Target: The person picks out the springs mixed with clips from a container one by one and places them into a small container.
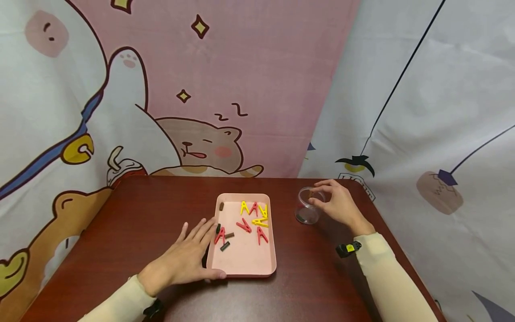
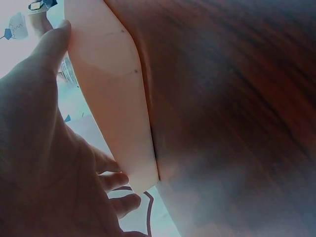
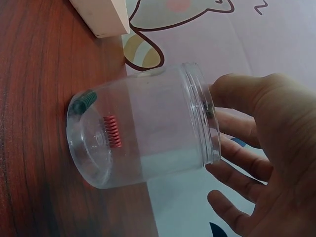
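While a spring (image 3: pixel 209 109) is pinched by the right grip (image 1: pixel 337 205) at the mouth of the jar (image 1: pixel 307 216), a red spring (image 3: pixel 112 132) and a green spring (image 3: pixel 85 102) lie below on the jar's bottom. Left of that grip, the tray (image 1: pixel 249 264) holds clips (image 1: pixel 243 225) and more springs (image 1: pixel 225 246); the left grip (image 1: pixel 187 256), fingers outstretched, touches its left side. Beyond both grips hangs patterned cloth (image 1: pixel 277 89).

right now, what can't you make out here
Right wrist view: shape of the small piece, obscured by the right hand and jar rim.
Left wrist view: contents of the tray, hidden by its wall.
Right wrist view: most of the tray, cut by the top edge.
Head view: red spring, too small inside the jar.
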Demonstrator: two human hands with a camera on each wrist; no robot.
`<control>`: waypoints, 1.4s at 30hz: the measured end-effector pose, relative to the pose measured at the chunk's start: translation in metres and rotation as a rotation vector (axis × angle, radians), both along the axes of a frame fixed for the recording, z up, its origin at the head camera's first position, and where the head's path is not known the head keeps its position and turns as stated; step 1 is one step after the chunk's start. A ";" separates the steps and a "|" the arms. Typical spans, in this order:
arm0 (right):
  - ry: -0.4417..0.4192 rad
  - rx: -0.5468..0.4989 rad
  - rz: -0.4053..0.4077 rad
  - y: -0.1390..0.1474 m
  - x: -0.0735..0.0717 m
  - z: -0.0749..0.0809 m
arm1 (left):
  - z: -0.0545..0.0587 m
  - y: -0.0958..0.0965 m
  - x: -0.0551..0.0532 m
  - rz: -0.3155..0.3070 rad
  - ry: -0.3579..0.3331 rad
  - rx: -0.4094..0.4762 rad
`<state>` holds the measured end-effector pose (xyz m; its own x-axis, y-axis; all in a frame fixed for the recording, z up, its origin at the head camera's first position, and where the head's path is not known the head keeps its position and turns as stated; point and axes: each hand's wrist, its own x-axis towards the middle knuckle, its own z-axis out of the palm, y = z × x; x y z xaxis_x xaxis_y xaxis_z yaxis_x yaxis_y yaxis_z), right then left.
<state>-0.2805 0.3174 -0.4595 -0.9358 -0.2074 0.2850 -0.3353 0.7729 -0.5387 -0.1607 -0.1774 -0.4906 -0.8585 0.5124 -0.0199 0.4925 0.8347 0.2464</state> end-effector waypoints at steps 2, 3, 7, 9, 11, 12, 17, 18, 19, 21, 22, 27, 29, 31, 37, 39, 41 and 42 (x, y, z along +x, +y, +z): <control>-0.013 -0.004 -0.003 0.000 -0.001 -0.001 | 0.000 0.000 0.000 0.000 -0.003 -0.001; -0.018 -0.005 -0.005 0.001 -0.001 -0.001 | 0.000 0.000 0.000 0.001 -0.004 -0.001; -0.039 -0.001 -0.009 0.001 -0.001 -0.002 | 0.000 0.000 0.001 0.005 -0.011 -0.001; -0.050 -0.001 -0.011 0.001 0.000 -0.003 | -0.001 0.000 0.001 0.006 -0.013 0.000; -0.057 -0.011 -0.013 0.002 0.000 -0.003 | -0.001 0.000 0.001 0.004 -0.011 0.001; -0.059 -0.017 -0.015 0.002 0.000 -0.003 | -0.001 0.000 0.001 0.003 -0.010 0.001; -0.063 -0.030 -0.020 0.004 0.001 -0.003 | -0.001 0.000 0.000 0.003 -0.009 -0.006; -0.063 -0.029 -0.022 0.004 0.002 -0.003 | -0.001 0.000 0.000 0.004 -0.011 -0.007; -0.064 -0.030 -0.023 0.004 0.002 -0.002 | -0.001 0.000 0.000 0.004 -0.013 -0.006; -0.063 -0.031 -0.024 0.004 0.004 -0.001 | -0.001 0.000 -0.001 0.004 -0.015 -0.007; -0.065 -0.033 -0.028 0.004 0.004 -0.001 | -0.001 0.000 -0.001 0.004 -0.015 -0.007; -0.067 -0.037 -0.021 0.004 0.007 0.001 | -0.002 0.000 -0.001 0.005 -0.019 -0.007; -0.067 -0.037 -0.025 0.004 0.008 0.000 | -0.003 0.000 -0.001 0.006 -0.020 -0.007; -0.060 -0.040 -0.028 0.004 0.008 0.000 | -0.003 0.000 -0.001 0.006 -0.021 -0.006; -0.027 -0.047 -0.006 -0.001 0.009 0.000 | -0.003 0.000 -0.001 0.007 -0.021 -0.011; -0.019 -0.050 0.002 -0.003 0.009 0.000 | -0.002 0.000 -0.002 0.007 -0.017 -0.012; -0.009 -0.049 0.009 -0.005 0.009 0.000 | -0.002 0.001 -0.002 0.007 -0.011 -0.014; -0.004 -0.047 0.011 -0.006 0.010 0.000 | -0.002 0.001 -0.002 0.008 -0.011 -0.014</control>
<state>-0.2710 0.3118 -0.4593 -0.9345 -0.2046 0.2912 -0.3420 0.7431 -0.5752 -0.1627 -0.1768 -0.4929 -0.8623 0.5051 -0.0363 0.4832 0.8421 0.2396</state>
